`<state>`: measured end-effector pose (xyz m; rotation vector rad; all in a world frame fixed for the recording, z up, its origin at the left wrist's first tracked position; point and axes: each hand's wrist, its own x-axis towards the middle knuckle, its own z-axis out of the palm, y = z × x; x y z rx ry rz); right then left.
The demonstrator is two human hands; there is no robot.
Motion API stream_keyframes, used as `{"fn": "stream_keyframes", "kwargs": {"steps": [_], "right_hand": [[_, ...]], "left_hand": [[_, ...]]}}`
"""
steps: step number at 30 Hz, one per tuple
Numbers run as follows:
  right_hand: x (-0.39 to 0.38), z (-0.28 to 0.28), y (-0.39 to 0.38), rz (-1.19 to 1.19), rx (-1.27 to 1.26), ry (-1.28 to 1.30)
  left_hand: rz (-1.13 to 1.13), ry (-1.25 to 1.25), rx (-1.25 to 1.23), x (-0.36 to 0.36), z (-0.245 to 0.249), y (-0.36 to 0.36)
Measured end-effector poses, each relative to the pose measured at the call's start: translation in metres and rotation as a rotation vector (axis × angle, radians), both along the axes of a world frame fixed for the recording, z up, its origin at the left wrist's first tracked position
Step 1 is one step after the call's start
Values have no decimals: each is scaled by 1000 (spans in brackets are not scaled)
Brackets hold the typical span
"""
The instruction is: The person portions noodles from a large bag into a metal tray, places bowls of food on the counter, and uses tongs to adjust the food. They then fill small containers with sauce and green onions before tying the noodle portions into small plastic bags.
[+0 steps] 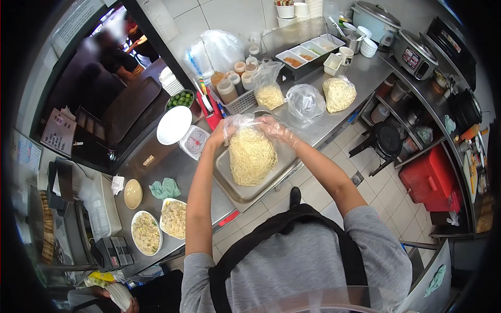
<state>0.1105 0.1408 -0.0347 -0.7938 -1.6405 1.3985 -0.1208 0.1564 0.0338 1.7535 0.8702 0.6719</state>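
You have a big heap of long, pale yellow noodles (253, 158) in front of you. It sits in a shallow, grey metal tray (286, 155) at the near edge of the shiny grey metal desk (219, 203). Your left hand (220, 134) pinches one side of a thin, see-through plastic bag (240, 122) at the top of the heap. Your right hand (275, 129) has its fingers curled on the other side of the plastic. Some fingertips are hidden. I can't tell if the noodles are all out of the bag or partly in it.

It looks like you are at the step of handling the bag's mouth over the tray. The next move seems to call for both hands keeping a grip on the plastic, with the noodles kept inside the tray's edges.

A white scale with a round dial (196, 141) stands just left of the tray. To the right, near the desk's front edge, sits a clear plastic bag full of yellow noodles (339, 94).
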Motion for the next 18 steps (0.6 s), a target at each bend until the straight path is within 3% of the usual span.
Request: {"fn": "stream_keyframes", "kwargs": {"steps": [3, 6, 7, 10, 15, 18], "right_hand": [[-1, 47, -16, 12, -190, 76], [-2, 43, -5, -164, -137, 82], [4, 46, -2, -40, -123, 169], [2, 56, -14, -75, 3, 357], [3, 65, -57, -278, -109, 521], [12, 79, -70, -393, -241, 569]], "left_hand": [[13, -49, -9, 5, 12, 1], [21, -9, 75, 12, 29, 3], [23, 26, 112, 13, 34, 2], [21, -15, 412, 27, 55, -13], [-53, 90, 285, 37, 68, -40], [154, -47, 278, 24, 57, -48]]}}
